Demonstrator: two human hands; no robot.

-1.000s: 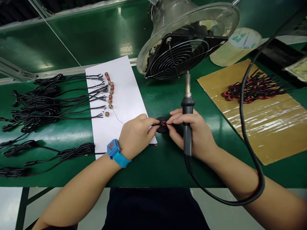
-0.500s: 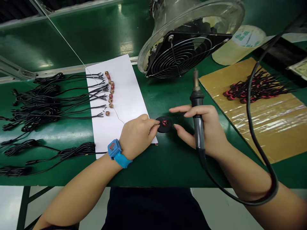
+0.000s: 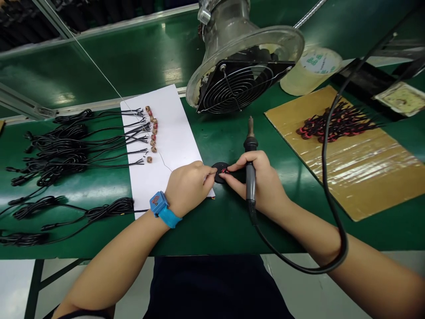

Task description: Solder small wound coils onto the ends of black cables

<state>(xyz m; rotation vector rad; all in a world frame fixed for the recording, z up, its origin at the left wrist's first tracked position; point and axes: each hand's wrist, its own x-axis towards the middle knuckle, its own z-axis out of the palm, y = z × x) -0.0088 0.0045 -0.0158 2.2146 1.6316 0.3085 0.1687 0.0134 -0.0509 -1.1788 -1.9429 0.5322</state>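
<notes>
My left hand, a blue band on its wrist, is closed in a pinch at the left of a round black disc. Thin solder wire comes down from above into this hand. A small red-and-black part lies on the disc. My right hand is wrapped round the grey handle of a soldering iron, whose tip points up and away. Thumb and forefinger of the same hand close about the small part; whether they press on it I cannot tell.
White paper at left carries a row of copper-wound rings beside black cable ends. A fan hood hangs behind. On the right, brown cardboard holds a pile of red-and-black parts. The iron's cord loops over my right forearm.
My right hand has moved left with the soldering iron, and its thumb and forefinger have come together at the small part. My left hand stays almost in place.
</notes>
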